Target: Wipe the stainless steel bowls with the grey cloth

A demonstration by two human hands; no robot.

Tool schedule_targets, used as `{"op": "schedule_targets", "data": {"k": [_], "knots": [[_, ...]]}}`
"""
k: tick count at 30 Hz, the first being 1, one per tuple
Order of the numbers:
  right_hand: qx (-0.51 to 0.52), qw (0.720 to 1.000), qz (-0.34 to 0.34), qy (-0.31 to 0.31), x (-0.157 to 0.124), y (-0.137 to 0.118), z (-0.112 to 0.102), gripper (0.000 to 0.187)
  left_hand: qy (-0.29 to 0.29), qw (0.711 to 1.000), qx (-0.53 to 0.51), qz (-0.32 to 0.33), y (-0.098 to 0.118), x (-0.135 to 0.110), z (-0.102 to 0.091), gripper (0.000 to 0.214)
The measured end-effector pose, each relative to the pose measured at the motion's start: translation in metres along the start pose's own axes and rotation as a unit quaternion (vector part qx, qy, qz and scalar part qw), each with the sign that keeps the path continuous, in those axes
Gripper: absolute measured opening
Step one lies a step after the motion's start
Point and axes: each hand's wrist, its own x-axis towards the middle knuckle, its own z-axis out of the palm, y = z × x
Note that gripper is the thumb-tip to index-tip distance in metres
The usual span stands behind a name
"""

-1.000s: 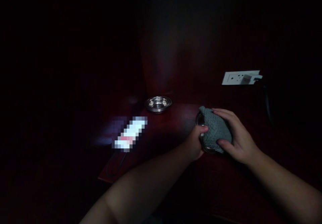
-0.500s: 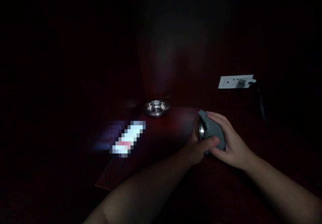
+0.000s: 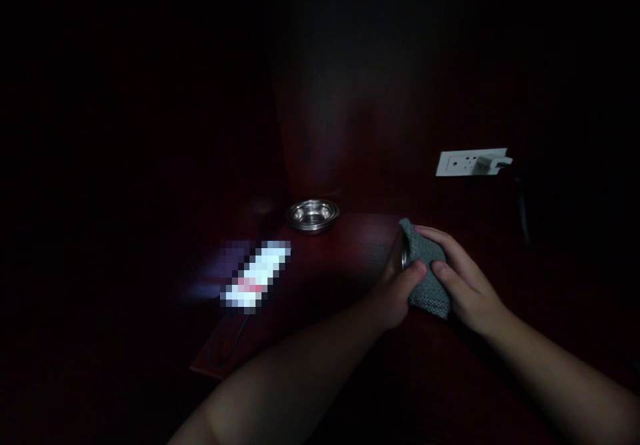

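Note:
Between my two hands is a shiny metal bowl [image 3: 404, 258], mostly covered by a grey-green cloth [image 3: 427, 275]. My left hand [image 3: 395, 295] grips the bowl from the left, its thumb pressing on the cloth and its other fingers hidden behind. My right hand [image 3: 467, 285] is closed on the cloth from the right, thumb in front and fingers over the far side. The cloth's lower edge hangs down below my thumbs. Only a narrow strip of the bowl's rim shows at the left of the cloth.
More metal bowls [image 3: 313, 217] sit stacked at the back of the dark red tabletop [image 3: 345, 245]. A glowing, pixelated phone-like screen [image 3: 257, 278] lies at left, with a thin cable [image 3: 237, 338] below. On the wall at right is a socket [image 3: 470, 163] with a plug and cord.
My right thumb has moved up over the cloth, and the cloth's lower edge now hangs lower. Less of the bowl's metal shows at the left.

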Motion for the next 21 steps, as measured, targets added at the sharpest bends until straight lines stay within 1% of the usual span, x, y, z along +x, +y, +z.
{"op": "schedule_targets", "data": {"k": [2, 5, 6, 8, 10, 12, 15, 18, 19, 21], "knots": [[0.017, 1.000, 0.019, 0.009, 0.000, 0.000, 0.001, 0.045, -0.021, 0.999, 0.028, 0.036, 0.004, 0.000, 0.002, 0.072], [0.035, 0.999, 0.035, 0.019, -0.001, -0.001, 0.001, 0.045, -0.057, 0.995, 0.044, 0.062, 0.010, -0.001, 0.005, 0.085], [0.038, 0.998, 0.036, 0.025, -0.001, -0.002, 0.001, 0.045, -0.064, 0.994, 0.052, 0.069, 0.011, -0.002, 0.005, 0.088], [0.050, 0.997, 0.043, 0.037, -0.002, -0.003, 0.002, 0.045, -0.057, 0.990, 0.091, 0.093, 0.013, -0.004, 0.006, 0.093], [0.071, 0.995, 0.055, 0.050, -0.004, -0.004, 0.003, 0.044, -0.040, 0.979, 0.154, 0.126, 0.014, -0.006, 0.005, 0.095], [0.089, 0.992, 0.070, 0.060, -0.006, -0.003, 0.005, 0.044, -0.039, 0.965, 0.217, 0.144, 0.016, -0.009, 0.003, 0.097], [0.121, 0.985, 0.093, 0.079, -0.006, -0.003, 0.009, 0.041, -0.060, 0.949, 0.276, 0.136, 0.021, -0.014, 0.002, 0.103], [0.175, 0.972, 0.115, 0.105, -0.004, -0.006, 0.013, 0.039, -0.075, 0.935, 0.316, 0.141, 0.029, -0.018, 0.003, 0.108], [0.182, 0.970, 0.115, 0.111, -0.002, -0.008, 0.013, 0.039, -0.079, 0.929, 0.331, 0.147, 0.031, -0.018, 0.003, 0.108], [0.155, 0.979, 0.088, 0.102, 0.000, -0.011, 0.014, 0.044, -0.076, 0.911, 0.366, 0.172, 0.031, -0.017, 0.003, 0.107]]}}
